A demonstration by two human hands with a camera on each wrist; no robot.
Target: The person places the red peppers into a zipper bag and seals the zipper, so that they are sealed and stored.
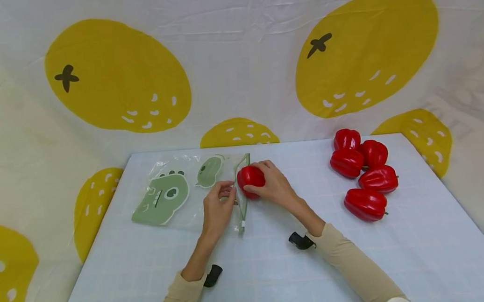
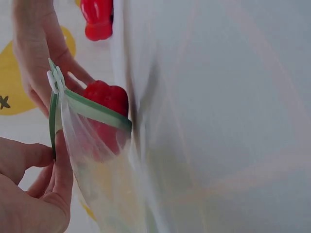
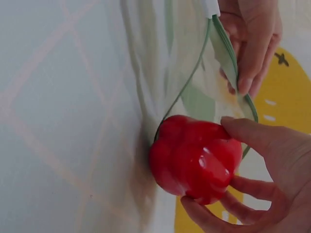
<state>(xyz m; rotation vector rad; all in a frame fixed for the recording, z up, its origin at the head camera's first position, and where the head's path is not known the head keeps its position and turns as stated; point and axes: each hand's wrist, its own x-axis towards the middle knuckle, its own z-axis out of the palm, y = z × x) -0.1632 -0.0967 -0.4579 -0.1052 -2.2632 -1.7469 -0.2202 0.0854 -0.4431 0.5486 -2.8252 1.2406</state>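
Note:
A clear zip bag [image 1: 191, 215] printed with green cartoon figures lies flat on the table, its green-edged mouth facing right. My left hand [image 1: 219, 206] pinches the upper lip of that mouth and lifts it, so the opening gapes in both wrist views. With thumb and fingers my right hand [image 1: 275, 186] grips a red bell pepper [image 3: 194, 158] right at the mouth. In the left wrist view the pepper's [image 2: 104, 99] front part shows through the clear plastic, behind the green zip strip [image 2: 97, 110]. A white slider [image 1: 243, 224] sits at the strip's near end.
Several more red bell peppers [image 1: 365, 204] lie grouped on the right side of the table [image 1: 276, 279]. Behind the table hangs a pale cloth [image 1: 240, 67] with large yellow fruit prints. Each wrist wears a black camera mount [image 1: 300, 240].

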